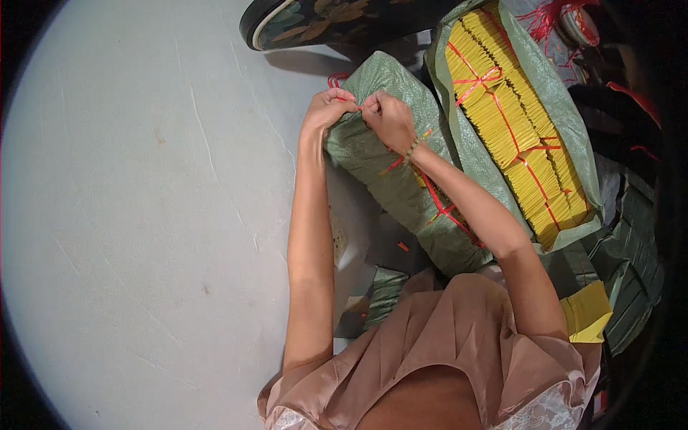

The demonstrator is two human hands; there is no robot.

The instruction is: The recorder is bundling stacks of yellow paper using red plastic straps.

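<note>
A green woven sack (pixel 362 161) lies in front of me, its flaps drawn together over yellow bundles that show only through a gap under my right forearm. At its far left corner my left hand (pixel 330 109) pinches a red plastic string (pixel 358 108). Close beside it, my right hand (pixel 390 120), with a beaded bracelet on the wrist, is closed on the same string; the fingertips of both hands nearly meet. Loose red loops (pixel 337 79) stick up just beyond my left fingers. More red string crosses the gap (pixel 446 209) in the sack.
To the right stands an open green sack (pixel 582 172) packed with yellow paper stacks (pixel 502 122) tied with red string. A dark stool with a floral pattern (pixel 322 21) is at the far side. Folded green sacks (pixel 631 244) lie at right, near a yellow sheet (pixel 589 313). A pale wall (pixel 143 215) fills the left.
</note>
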